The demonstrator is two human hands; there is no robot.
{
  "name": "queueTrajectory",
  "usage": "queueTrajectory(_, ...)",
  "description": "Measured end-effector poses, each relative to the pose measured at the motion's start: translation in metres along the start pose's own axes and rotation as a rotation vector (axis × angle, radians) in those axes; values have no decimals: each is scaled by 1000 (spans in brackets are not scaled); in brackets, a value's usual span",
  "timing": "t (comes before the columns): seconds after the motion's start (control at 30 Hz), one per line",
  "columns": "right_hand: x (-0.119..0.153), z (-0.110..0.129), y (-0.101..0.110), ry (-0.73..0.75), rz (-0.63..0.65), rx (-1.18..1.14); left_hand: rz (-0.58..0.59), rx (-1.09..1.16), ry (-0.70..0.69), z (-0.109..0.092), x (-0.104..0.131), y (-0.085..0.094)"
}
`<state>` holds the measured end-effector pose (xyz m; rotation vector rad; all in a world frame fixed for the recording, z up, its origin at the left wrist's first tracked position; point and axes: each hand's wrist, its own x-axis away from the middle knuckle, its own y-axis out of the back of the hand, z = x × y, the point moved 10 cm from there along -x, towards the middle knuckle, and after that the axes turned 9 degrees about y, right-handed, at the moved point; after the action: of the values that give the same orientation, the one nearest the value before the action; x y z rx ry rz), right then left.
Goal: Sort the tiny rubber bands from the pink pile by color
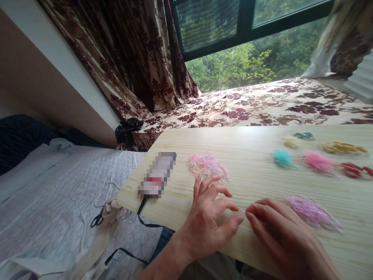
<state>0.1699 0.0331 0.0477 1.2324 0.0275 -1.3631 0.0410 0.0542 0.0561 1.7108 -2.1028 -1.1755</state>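
Both hands are over the front of the light wooden table (pixel 247 155). My left hand (pixel 208 217) has its fingers spread, thumb and index finger apart, beside a tiny pale piece (pixel 242 211) at my right fingertips. My right hand (pixel 279 229) is closed in a pinch on that piece, which is too small to make out. Just beyond my left fingers lies a pile of pink and pale multicoloured thin strands (pixel 207 165). To the right of my right hand is a pile of lilac strands (pixel 313 212).
Pink (pixel 318 161), turquoise (pixel 282 158) and cream bundles (pixel 290 141) lie at the back right, near teal (pixel 304 135), yellow (pixel 344 147) and red loops (pixel 352 169). A blurred-out device (pixel 157 175) with a black strap is on the left. Scissors (pixel 96 221) lie on the bed (pixel 72 186).
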Motion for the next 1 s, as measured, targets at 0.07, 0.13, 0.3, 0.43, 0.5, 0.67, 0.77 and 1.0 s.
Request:
queueTrajectory(0.07,0,2,-1,15,11,-14,-2,-15,-3,-1,0,1)
queueTrajectory(0.13,-1,3,-3,22,25,-27,9,-28,2,-1,-1,1)
queueTrajectory(0.3,-6,7,-2,34,18,-8,43,-31,23,2,-2,-1)
queueTrajectory(0.43,-13,16,2,86,23,40,84,-30,34,3,-2,-5)
queueTrajectory(0.5,-15,18,3,100,33,57,105,-29,47,4,-3,-6)
queueTrajectory(0.67,-18,18,5,88,11,63,126,21,100,9,-5,-7)
queueTrajectory(0.77,-18,15,5,76,0,40,107,38,117,11,-6,-6)
queueTrajectory(1.0,-7,0,3,-63,-23,-69,-43,103,144,18,-7,5)
